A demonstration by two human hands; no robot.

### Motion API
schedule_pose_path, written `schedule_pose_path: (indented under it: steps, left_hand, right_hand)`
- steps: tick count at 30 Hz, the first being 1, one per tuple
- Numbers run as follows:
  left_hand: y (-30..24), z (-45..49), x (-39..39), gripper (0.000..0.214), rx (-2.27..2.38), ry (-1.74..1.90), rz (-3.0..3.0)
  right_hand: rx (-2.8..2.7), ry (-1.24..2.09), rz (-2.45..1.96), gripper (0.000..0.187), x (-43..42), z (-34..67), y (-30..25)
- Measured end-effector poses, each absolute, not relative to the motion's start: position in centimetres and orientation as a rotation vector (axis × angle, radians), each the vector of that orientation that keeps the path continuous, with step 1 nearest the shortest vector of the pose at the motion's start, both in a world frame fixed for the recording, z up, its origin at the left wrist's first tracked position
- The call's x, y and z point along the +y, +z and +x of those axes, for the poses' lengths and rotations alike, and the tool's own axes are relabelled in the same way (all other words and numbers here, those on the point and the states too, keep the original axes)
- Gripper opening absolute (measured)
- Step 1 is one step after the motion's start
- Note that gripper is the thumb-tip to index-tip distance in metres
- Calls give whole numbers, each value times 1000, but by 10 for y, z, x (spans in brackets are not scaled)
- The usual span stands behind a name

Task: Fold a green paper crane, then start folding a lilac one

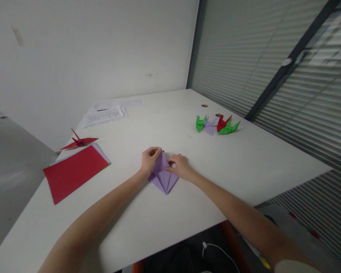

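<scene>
A half-folded purple origami paper (162, 177) lies on the white table (244, 167), its point toward me. My left hand (149, 159) is closed in a pinch on the paper's upper left edge. My right hand (180, 165) rests on the paper's right side, fingers curled and pressing it down onto the table.
A stack of coloured sheets with red on top (74, 171) lies at the left, a red paper crane (79, 142) behind it. Printed white pages (104, 115) lie farther back. Several folded cranes, green, purple and red (216, 125), sit at the right near the blinds.
</scene>
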State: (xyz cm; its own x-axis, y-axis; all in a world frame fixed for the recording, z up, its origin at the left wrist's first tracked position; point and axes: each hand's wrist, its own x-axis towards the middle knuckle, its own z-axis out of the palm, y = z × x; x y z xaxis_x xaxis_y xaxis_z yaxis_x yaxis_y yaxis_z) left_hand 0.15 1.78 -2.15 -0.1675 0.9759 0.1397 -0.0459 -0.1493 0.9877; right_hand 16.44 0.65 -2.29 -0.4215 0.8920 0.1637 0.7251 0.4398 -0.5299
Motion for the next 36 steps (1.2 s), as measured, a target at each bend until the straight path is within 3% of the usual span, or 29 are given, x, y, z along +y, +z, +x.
schedule_pose_path:
  steps: [5,9,13,21,36]
  left_hand:
    - [-23,-1,21,58,1152,1351,1019]
    - [-25,-3,22,40,1178,1320,1075]
    - [-27,-2,13,33,1349,1296,1536]
    - [-24,8,-16,45,1329,866,2518]
    - [-20,12,-26,39,1329,564,2760]
  right_hand:
    - [-2279,450,-1446,24,8,171,-19]
    - [-2218,460,-1521,22,15,180,-18]
    - [-2184,327,-1596,26,19,187,-17]
    - [-2214,82,-1506,60,19,191,-16]
    - [-2461,41,-1649,57,27,208,-21]
